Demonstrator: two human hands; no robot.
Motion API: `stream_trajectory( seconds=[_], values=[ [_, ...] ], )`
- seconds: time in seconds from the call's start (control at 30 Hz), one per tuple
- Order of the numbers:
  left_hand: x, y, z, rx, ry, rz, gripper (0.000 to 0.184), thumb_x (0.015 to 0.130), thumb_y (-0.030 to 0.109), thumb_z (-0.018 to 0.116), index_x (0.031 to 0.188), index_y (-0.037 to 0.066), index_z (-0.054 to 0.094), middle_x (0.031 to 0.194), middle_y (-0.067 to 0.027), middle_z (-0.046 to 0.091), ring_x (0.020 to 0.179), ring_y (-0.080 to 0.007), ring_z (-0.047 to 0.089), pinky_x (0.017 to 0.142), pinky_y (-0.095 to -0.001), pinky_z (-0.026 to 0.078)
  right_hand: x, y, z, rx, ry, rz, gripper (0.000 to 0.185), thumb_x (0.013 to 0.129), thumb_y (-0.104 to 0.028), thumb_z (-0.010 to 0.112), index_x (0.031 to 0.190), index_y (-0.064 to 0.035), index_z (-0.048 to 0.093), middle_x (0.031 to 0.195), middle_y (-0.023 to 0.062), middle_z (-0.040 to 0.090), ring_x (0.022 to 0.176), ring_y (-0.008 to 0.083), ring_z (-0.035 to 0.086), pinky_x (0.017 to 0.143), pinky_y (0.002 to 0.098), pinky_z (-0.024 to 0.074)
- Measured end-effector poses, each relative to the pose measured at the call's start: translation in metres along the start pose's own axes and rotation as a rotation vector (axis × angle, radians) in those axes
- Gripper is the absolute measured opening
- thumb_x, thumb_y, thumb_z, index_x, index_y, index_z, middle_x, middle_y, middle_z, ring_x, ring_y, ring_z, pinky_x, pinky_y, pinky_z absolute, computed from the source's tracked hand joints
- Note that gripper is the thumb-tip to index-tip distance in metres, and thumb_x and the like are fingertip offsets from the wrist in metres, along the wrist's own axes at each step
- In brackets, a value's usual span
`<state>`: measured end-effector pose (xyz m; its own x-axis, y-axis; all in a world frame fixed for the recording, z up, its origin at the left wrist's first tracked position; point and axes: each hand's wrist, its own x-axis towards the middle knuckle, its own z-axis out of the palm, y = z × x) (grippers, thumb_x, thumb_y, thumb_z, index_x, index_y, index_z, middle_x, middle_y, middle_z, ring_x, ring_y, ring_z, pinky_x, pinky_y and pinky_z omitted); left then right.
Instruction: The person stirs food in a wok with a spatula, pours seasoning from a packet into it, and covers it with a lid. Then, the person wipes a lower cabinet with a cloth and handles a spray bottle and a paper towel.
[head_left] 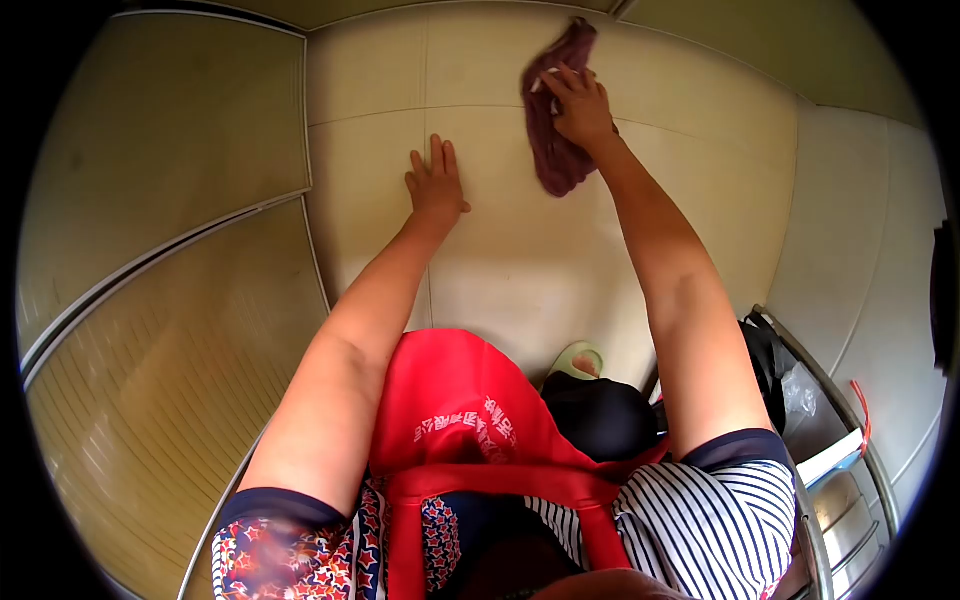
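Note:
My right hand (580, 108) presses down on a dark maroon cloth (560, 160) that lies bunched lengthwise on the pale tiled floor (490, 240). Its fingers rest over the cloth's upper half, and a bit of something white shows by the fingertips. To the left, my left hand (436, 186) lies on the bare tiles with its fingers spread, holding nothing. A gap of floor separates it from the cloth.
Greenish cabinet panels (180, 130) stand along the left, and a pale wall (850, 240) is on the right. A metal rack (880, 480) with a clear plastic bag (800, 390) is at lower right. My red apron (460, 400) and a green slipper (580, 358) are below.

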<state>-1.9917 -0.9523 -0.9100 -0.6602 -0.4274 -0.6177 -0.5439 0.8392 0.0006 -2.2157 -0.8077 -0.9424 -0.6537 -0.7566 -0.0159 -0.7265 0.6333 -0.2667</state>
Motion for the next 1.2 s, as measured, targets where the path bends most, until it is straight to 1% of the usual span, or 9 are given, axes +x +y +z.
stream_trajectory(
  seconds=[0.23,0.5,0.63,0.8,0.9,0.97,1.03,1.07,1.2],
  values=[
    [-0.001,-0.003,-0.002,-0.028,0.015,0.024,0.114,0.067,0.029,0.081,0.148,0.006,0.004,0.155,-0.0122,-0.003,0.138,-0.0476,0.009,0.109,-0.051,0.022,0.015,-0.041,0.002,0.068,-0.209,-0.298,0.049,0.08,-0.008,0.057,0.123,-0.0329,0.058,0.139,-0.0066,0.045,0.134,0.0234,0.033,0.112,0.0398,0.0242],
    [0.006,-0.025,-0.002,-0.015,0.08,0.15,0.109,0.065,0.024,0.082,0.148,0.008,0.013,0.155,-0.009,0.008,0.136,-0.0456,0.019,0.107,-0.0491,0.03,-0.097,-0.074,0.014,0.301,-0.295,-0.549,0.047,0.062,-0.002,0.065,0.102,-0.0273,0.07,0.124,-0.0055,0.059,0.13,0.0238,0.04,0.107,0.0422,0.0304],
    [-0.001,-0.026,-0.026,-0.01,0.025,0.146,0.096,0.067,0.023,0.08,0.144,0.01,0.024,0.154,-0.0084,0.015,0.134,-0.0376,0.03,0.103,-0.0462,0.036,-0.157,-0.089,0.009,0.33,-0.332,-0.544,0.04,0.059,-0.001,0.065,0.093,-0.0218,0.071,0.116,-0.0036,0.063,0.12,0.0243,0.049,0.101,0.0405,0.0377],
    [-0.013,0.016,-0.015,-0.181,0.207,0.402,0.076,0.075,0.026,0.073,0.139,0.011,0.036,0.146,-0.0108,0.032,0.132,-0.0342,0.032,0.102,-0.0546,0.033,-0.169,-0.061,-0.048,0.658,-0.007,-0.163,0.039,0.06,0.009,0.059,0.091,-0.012,0.07,0.1,0.0064,0.066,0.102,0.0291,0.059,0.088,0.0346,0.0485],
    [-0.03,0.066,-0.015,-0.161,0.122,0.462,0.077,0.078,0.028,0.071,0.143,0.016,0.031,0.149,-0.0097,0.027,0.137,-0.0349,0.023,0.107,-0.0548,0.027,-0.168,-0.008,-0.086,0.799,0.331,0.25,0.04,0.064,0.011,0.056,0.095,-0.0098,0.069,0.103,0.0101,0.066,0.101,0.0285,0.059,0.089,0.035,0.0483],
    [-0.025,0.088,-0.008,-0.151,0.108,0.433,0.079,0.078,0.028,0.071,0.144,0.016,0.028,0.151,-0.0087,0.021,0.139,-0.035,0.018,0.107,-0.055,0.026,-0.171,0.046,-0.088,0.703,0.468,0.34,0.045,0.067,0.004,0.059,0.108,-0.0129,0.066,0.116,0.0127,0.061,0.108,0.0298,0.055,0.091,0.0367,0.0469],
    [-0.023,0.103,-0.007,-0.118,0.092,0.381,0.082,0.078,0.029,0.071,0.145,0.016,0.025,0.153,-0.0078,0.017,0.14,-0.035,0.014,0.107,-0.0554,0.025,-0.169,0.084,-0.088,0.125,0.381,0.463,0.056,0.07,-0.014,0.067,0.125,-0.0185,0.056,0.133,0.0147,0.048,0.121,0.0338,0.045,0.094,0.0418,0.0445],
    [-0.023,0.105,-0.01,-0.088,0.083,0.346,0.084,0.078,0.029,0.072,0.146,0.017,0.024,0.153,-0.0075,0.015,0.14,-0.035,0.012,0.107,-0.0556,0.024,-0.17,0.099,-0.081,0.164,0.158,0.62,0.072,0.07,-0.036,0.071,0.136,-0.0231,0.044,0.146,0.0138,0.032,0.132,0.0404,0.028,0.1,0.0494,0.038],
    [-0.015,0.102,-0.011,-0.005,0.001,0.298,0.099,0.074,0.025,0.076,0.149,0.017,0.012,0.156,-0.005,0.001,0.141,-0.0381,0.003,0.108,-0.0595,0.02,-0.168,0.118,-0.03,-0.012,0.065,0.694,0.077,0.071,-0.049,0.07,0.138,-0.0264,0.04,0.151,0.0115,0.021,0.135,0.045,0.014,0.106,0.0579,0.0239]
  ],
)
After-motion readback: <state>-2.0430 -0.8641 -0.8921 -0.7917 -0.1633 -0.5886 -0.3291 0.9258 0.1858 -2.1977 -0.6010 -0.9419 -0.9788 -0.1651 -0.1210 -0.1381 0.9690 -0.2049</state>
